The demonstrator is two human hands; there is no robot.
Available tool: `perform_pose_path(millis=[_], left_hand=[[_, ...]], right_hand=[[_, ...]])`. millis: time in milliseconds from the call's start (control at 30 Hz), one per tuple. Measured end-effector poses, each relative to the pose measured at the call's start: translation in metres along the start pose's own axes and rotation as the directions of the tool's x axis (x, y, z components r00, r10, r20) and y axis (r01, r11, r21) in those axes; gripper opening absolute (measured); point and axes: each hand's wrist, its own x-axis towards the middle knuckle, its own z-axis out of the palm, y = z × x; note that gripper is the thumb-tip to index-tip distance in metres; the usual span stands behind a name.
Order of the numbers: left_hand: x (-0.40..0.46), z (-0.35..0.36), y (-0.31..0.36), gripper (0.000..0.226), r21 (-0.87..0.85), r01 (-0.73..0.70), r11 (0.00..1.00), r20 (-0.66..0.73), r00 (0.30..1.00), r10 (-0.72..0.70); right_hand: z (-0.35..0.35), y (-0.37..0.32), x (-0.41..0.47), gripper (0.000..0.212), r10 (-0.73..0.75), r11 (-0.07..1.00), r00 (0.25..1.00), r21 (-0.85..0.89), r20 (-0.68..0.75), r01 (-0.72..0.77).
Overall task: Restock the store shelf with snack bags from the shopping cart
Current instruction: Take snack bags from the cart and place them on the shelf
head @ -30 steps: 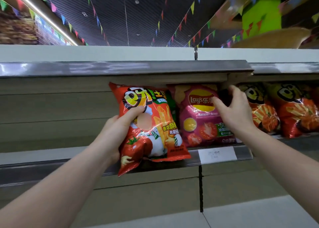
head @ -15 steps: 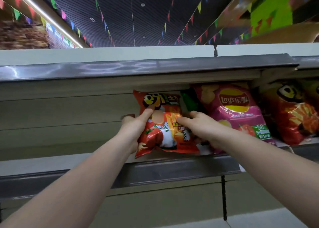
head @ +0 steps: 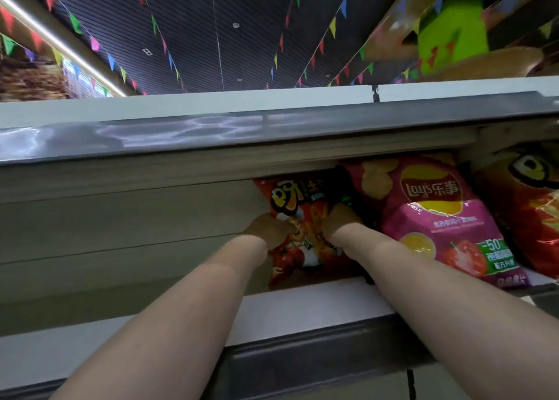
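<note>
Red snack bag (head: 305, 233) stands upright (logo topmost) on the shelf (head: 302, 306), left hand (head: 267, 228) and right hand (head: 338, 221) gripping it.

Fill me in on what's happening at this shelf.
A person is restocking snacks. Both hands, the left hand and the right hand, are on a red snack bag, setting it upright on the shelf beside a pink chip bag. Another red bag stands further right. To the left of the bag being placed, the shelf shows no bags.
</note>
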Motion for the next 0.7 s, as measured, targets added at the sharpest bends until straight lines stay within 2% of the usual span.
perform_pose_path(millis=[33,100,167,300,467,567,633,700], left_hand=[[0.006,0.003,-0.002,0.038,-0.006,-0.007,1.0,0.021,1.0,0.007],[0.019,0.008,-0.006,0.045,0.028,-0.03,0.999,-0.008,1.0,0.03],[0.021,0.01,-0.008,0.052,0.005,-0.06,0.998,-0.055,0.997,0.06],[0.021,0.006,-0.013,0.055,0.079,-0.113,0.99,-0.077,0.99,0.119],[0.016,0.005,-0.011,0.05,0.111,-0.138,0.984,0.06,0.989,0.132],[0.012,0.006,-0.012,0.053,0.091,-0.129,0.987,0.099,0.988,0.12],[0.011,0.005,-0.01,0.054,0.08,-0.096,0.992,0.064,0.994,0.091],[0.01,0.001,-0.006,0.053,0.067,-0.073,0.995,-0.03,0.997,0.076]], right_hand=[[0.001,0.003,0.005,0.042,0.02,1.0,0.998,0.011,-0.051,-0.019],[0.004,0.006,0.012,0.047,0.02,0.998,0.996,0.059,-0.082,-0.015],[0.01,0.01,0.018,0.052,-0.011,0.999,0.993,0.031,-0.12,0.015],[0.018,0.009,0.016,0.046,-0.034,0.999,0.996,-0.033,-0.081,0.031],[0.017,0.013,0.017,0.034,-0.056,0.992,0.998,-0.117,-0.018,0.053],[0.017,0.014,0.015,0.035,-0.05,0.991,0.999,-0.126,0.003,0.05],[0.016,0.012,0.013,0.037,-0.05,0.987,0.999,-0.152,-0.007,0.049],[0.015,0.009,0.01,0.044,-0.055,0.986,0.998,-0.158,-0.035,0.049]])
